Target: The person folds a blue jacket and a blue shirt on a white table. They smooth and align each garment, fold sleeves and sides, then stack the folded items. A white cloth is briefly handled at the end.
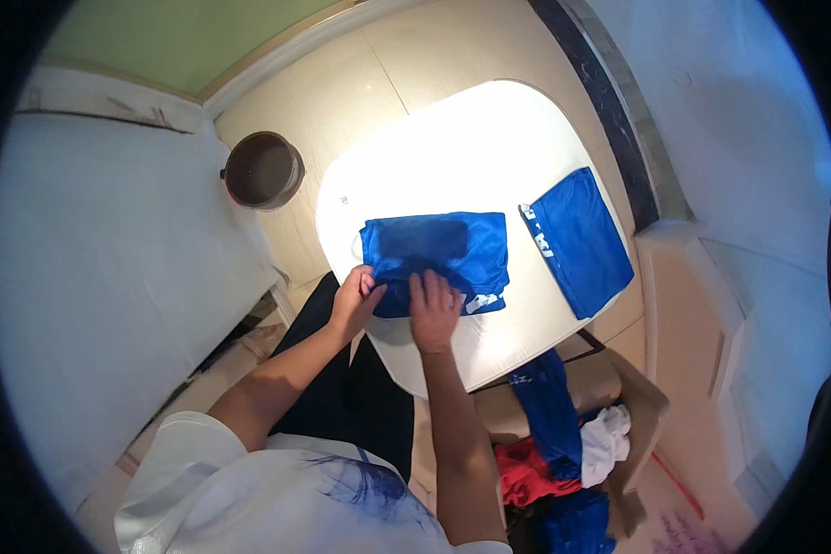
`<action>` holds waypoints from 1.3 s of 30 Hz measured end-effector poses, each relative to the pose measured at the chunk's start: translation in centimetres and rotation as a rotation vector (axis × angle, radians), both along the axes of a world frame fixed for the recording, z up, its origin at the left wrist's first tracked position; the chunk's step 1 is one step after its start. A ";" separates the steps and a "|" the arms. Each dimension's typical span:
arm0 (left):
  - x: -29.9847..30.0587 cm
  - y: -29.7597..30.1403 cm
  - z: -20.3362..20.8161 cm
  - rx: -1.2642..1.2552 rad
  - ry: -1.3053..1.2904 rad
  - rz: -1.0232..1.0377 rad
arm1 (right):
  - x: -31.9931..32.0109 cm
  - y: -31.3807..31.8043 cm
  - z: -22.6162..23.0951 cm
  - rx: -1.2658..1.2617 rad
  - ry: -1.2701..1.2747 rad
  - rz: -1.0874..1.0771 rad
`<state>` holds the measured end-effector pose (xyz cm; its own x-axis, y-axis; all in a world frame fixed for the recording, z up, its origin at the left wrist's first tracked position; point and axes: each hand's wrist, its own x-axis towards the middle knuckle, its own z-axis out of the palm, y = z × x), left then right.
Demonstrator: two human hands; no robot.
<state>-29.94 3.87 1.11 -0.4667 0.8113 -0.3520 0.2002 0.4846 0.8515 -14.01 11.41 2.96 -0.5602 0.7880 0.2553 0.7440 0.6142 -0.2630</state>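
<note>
The left hand (353, 303) is resting at the left edge of a folded blue garment (480, 254), its thumb and fingers curling close to the fabric; whether they are pinching it, I cannot tell. The right hand (436, 314) is lying palm down across the garment's near part, its fingers stretching forward and slightly spread. The garment is lying toward the near side of a white tabletop (452, 148), with a dark, shadow-like patch covering its middle and white markings showing along its near edge.

To its right, apart from it, a second folded blue garment (584, 245) is lying at a slant near the tabletop's right edge, its white markings facing left. Below, beside the near right edge, a tan holder (644, 406) is carrying a loose heap: blue cloth (549, 406) is draping down over red cloth (531, 473), and white cloth (606, 439) is bunching alongside. Beyond the tabletop's far left side, a brown bucket (264, 171) is standing on the pale tiled floor (342, 69).
</note>
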 end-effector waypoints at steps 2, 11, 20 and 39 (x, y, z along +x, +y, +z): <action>0.9 -0.2 0.9 -0.004 -0.067 0.067 | -1.7 0.0 -0.4 0.002 0.001 0.095; 2.8 -1.3 -1.6 -0.032 -0.311 0.233 | -4.7 1.1 1.2 -0.117 0.130 0.161; 3.3 0.0 1.5 0.281 0.002 0.209 | -6.2 2.5 3.1 -0.208 0.287 0.199; 2.6 0.7 -2.5 0.228 -0.287 0.535 | -5.7 0.2 2.1 -0.626 0.352 0.206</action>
<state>-27.30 4.57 -1.40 -0.7401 0.5620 -0.3694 -0.2700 0.2549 0.9285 -19.66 11.57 5.05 -0.6802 0.7329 -0.0146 0.4370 0.3894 -0.8108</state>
